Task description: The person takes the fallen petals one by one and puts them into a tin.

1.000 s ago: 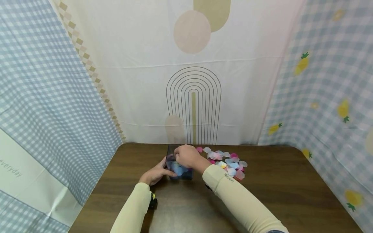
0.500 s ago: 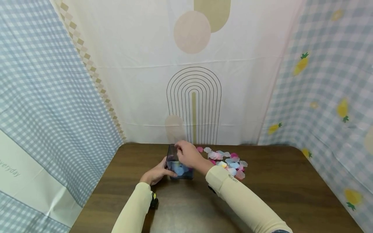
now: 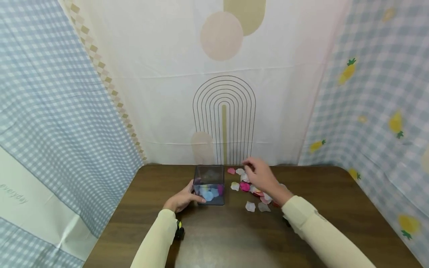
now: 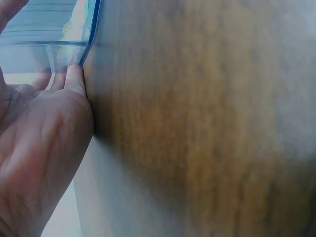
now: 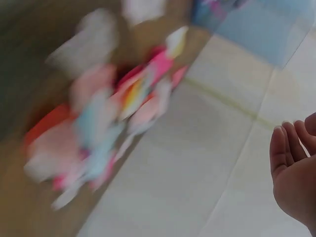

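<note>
A clear plastic box (image 3: 218,201) with an open top stands at the table's far side, with blue, yellow and magenta petals (image 3: 208,195) inside. My left hand (image 3: 182,198) holds its left side, the thumb across the front and the fingers along the side; in the left wrist view the fingertips (image 4: 74,74) touch the box wall. My right hand (image 3: 263,178) hovers over loose artificial petals (image 3: 245,186) right of the box. Its fingers are loosely bent with nothing visible between them in the right wrist view, where the petals (image 5: 94,123) look blurred. The hand hides part of the pile.
The brown wooden table (image 3: 231,238) ends at a white patterned curtain (image 3: 167,111) behind the box. Two pale petals (image 3: 250,206) lie nearer the front than the pile. Checked cloth (image 3: 375,123) hangs along the right side.
My right hand has moved from over the box to above the petals on the right. The loose petals are spread wider, some nearer the front and the box. My left hand stays on the box.
</note>
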### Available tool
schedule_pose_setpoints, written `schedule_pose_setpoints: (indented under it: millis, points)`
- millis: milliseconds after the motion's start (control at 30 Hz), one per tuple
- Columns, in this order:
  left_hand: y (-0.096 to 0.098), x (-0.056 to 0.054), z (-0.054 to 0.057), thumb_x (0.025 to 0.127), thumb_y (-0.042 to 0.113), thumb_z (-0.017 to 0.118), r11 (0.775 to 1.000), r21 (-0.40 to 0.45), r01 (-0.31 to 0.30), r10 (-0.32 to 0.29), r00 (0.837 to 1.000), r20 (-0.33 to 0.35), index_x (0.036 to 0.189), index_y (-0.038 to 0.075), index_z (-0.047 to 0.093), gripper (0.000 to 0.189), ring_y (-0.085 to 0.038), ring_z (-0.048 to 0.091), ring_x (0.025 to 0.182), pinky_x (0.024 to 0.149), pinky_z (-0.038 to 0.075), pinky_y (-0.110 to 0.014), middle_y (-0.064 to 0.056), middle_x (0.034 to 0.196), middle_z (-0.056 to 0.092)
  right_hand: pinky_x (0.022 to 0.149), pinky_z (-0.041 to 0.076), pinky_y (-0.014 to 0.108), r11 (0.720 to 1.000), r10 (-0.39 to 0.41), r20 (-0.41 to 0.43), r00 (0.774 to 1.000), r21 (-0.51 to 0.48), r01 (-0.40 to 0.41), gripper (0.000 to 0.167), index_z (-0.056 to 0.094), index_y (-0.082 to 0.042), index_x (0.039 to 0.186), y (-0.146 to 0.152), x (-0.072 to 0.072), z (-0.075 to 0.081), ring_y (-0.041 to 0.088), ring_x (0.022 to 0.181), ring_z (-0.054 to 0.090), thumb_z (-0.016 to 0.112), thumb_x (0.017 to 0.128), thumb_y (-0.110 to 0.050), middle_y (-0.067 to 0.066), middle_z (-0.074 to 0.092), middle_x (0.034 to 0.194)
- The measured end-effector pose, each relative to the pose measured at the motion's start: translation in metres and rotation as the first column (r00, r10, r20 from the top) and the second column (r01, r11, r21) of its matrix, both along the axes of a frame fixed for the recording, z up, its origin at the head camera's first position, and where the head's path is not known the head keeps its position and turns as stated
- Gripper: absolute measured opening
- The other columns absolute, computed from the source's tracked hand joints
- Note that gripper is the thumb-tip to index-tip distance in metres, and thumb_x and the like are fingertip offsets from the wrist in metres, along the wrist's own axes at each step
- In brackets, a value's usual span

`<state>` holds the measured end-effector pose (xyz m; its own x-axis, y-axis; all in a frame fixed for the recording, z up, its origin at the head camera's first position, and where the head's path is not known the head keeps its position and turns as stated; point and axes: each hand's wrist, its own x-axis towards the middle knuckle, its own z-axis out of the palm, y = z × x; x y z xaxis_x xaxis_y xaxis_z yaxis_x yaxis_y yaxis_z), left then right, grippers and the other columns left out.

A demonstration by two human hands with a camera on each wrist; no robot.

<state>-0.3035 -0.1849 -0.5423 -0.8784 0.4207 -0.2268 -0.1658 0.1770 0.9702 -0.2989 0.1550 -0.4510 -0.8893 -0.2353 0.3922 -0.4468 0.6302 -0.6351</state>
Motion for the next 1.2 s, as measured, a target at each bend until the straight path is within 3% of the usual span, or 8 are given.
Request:
schedule_pose_setpoints:
  millis: [167, 333, 600, 800, 1033, 1200]
  points:
    - [0.002, 0.000, -0.001, 0.083, 0.007, 0.087, 1.000, -0.020, -0.005, 0.005, 1.000, -0.013, 0.169, 0.017, 0.018, 0.110, -0.035, 0.038, 0.148, 0.132, 0.009, -0.067, -0.020, 0.170, 0.027, 0.082, 0.054, 0.039, 0.997, -0.061, 0.001, 0.998, 0.056, 0.060, 0.022, 0.074, -0.006, 0.117, 0.044, 0.005, -0.015, 0.020, 0.091, 0.064, 0.056, 0.105, -0.010, 0.012, 0.073, 0.111]
    - [0.003, 0.000, 0.001, 0.083, 0.006, 0.086, 1.000, -0.005, -0.008, 0.008, 1.000, -0.004, 0.168, 0.016, 0.018, 0.110, -0.035, 0.041, 0.145, 0.133, 0.011, -0.065, -0.020, 0.166, 0.031, 0.076, 0.054, 0.034, 0.994, -0.060, 0.006, 0.998, 0.089, 0.060, 0.019, 0.075, -0.004, 0.116, 0.061, 0.006, -0.024, 0.017, 0.087, 0.064, 0.060, 0.104, -0.009, 0.009, 0.071, 0.105]
    - [0.003, 0.000, 0.003, 0.082, 0.007, 0.087, 1.000, -0.006, -0.021, 0.021, 1.000, 0.012, 0.169, 0.015, 0.017, 0.113, -0.035, 0.034, 0.150, 0.133, 0.007, -0.066, -0.020, 0.170, 0.027, 0.080, 0.056, 0.037, 0.986, -0.008, 0.016, 1.000, 0.164, 0.006, 0.016, 0.075, -0.003, 0.113, 0.057, 0.008, -0.029, 0.020, 0.093, 0.068, 0.066, 0.102, -0.010, 0.009, 0.073, 0.108]
    - [0.003, 0.000, 0.004, 0.083, 0.007, 0.087, 1.000, -0.010, -0.023, 0.023, 1.000, 0.009, 0.169, 0.016, 0.018, 0.110, -0.036, 0.030, 0.153, 0.133, 0.004, -0.066, -0.020, 0.171, 0.025, 0.084, 0.059, 0.044, 0.970, 0.063, 0.084, 0.995, 0.228, -0.080, 0.017, 0.075, -0.002, 0.112, 0.050, 0.010, -0.029, 0.028, 0.098, 0.071, 0.072, 0.098, -0.010, 0.012, 0.073, 0.108]
    - [0.002, 0.001, 0.005, 0.084, 0.007, 0.086, 1.000, -0.008, -0.021, 0.021, 1.000, 0.004, 0.168, 0.017, 0.019, 0.108, -0.039, 0.026, 0.157, 0.132, 0.005, -0.068, -0.021, 0.174, 0.020, 0.068, 0.053, 0.031, 0.918, 0.089, 0.174, 0.981, 0.367, -0.149, 0.012, 0.077, -0.005, 0.101, 0.048, 0.017, -0.036, 0.011, 0.077, 0.061, 0.078, 0.095, -0.016, 0.002, 0.073, 0.089]
    - [0.001, 0.000, 0.001, 0.084, 0.006, 0.086, 1.000, 0.003, -0.006, 0.006, 1.000, 0.005, 0.169, 0.018, 0.016, 0.111, -0.039, 0.023, 0.159, 0.132, 0.003, -0.070, -0.019, 0.174, 0.021, 0.061, 0.044, 0.029, 0.896, 0.060, 0.231, 0.971, 0.416, -0.155, 0.015, 0.075, -0.011, 0.092, 0.044, 0.025, -0.045, 0.011, 0.069, 0.052, 0.083, 0.092, -0.023, -0.003, 0.062, 0.077]
